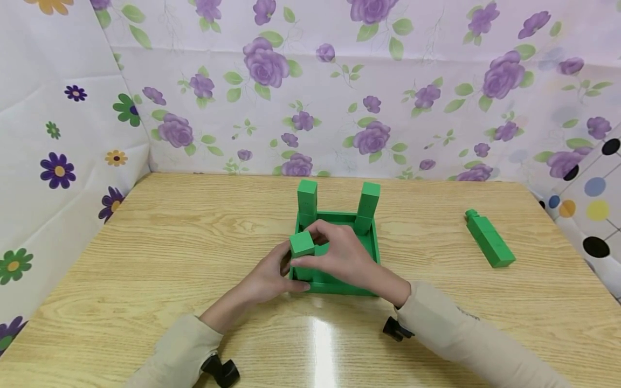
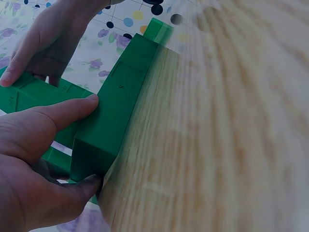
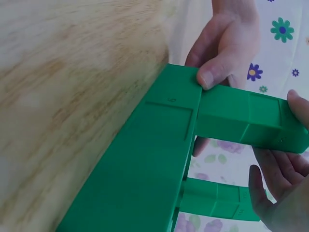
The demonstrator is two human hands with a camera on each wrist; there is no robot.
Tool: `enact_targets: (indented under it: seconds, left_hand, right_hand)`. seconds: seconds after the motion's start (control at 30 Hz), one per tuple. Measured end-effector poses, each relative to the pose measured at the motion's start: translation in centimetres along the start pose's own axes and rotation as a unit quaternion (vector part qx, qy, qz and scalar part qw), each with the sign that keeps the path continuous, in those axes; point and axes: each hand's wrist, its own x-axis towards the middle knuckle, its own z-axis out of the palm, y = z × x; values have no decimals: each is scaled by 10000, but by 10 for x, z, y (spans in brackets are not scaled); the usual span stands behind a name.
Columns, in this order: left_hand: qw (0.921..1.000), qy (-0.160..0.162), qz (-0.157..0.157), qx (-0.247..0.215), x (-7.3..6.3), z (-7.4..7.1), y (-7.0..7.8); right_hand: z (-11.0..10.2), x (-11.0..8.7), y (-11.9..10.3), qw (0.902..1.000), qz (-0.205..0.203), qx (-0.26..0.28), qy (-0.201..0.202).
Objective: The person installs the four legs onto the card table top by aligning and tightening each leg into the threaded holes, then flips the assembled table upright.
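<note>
A shallow green square base (image 1: 344,290) with raised walls sits on the wooden table, a green square post upright at each back corner: the left post (image 1: 308,202) and the right post (image 1: 368,202). At its front left corner stands another green post (image 1: 302,244). My right hand (image 1: 344,253) pinches this post near the top between thumb and fingers. My left hand (image 1: 264,280) grips the base at that corner, thumb against the front wall (image 2: 116,96). The held post (image 3: 236,113) meets the base beside the left thumb; its lower end is hidden.
A loose green post (image 1: 490,240) with a threaded peg at one end lies on the table (image 1: 218,215) to the right. Floral sheets (image 1: 310,91) hang behind the table and at its sides. Both sleeves carry black wrist mounts.
</note>
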Motion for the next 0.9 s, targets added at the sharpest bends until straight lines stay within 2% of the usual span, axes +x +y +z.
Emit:
enact_targets:
  seconds: [0.17,0.47,0.6,0.9]
  left_hand:
    - [9997,-121,190,-42,0,-1,0]
    - [9989,-205,403,-100,1,-1,-1]
    - [9984,-222,523,-83,1,-1,0]
    - [9988,-202,430,-90,1,-1,0]
  right_hand:
    - [4,-1,0,9993,-108,-224,297]
    - [10,-2,1,9964,-427,-304,670]
    - [12,-3,0,9963,-349,-315,723]
    - [13,-2,2,9962,-374,-461,645]
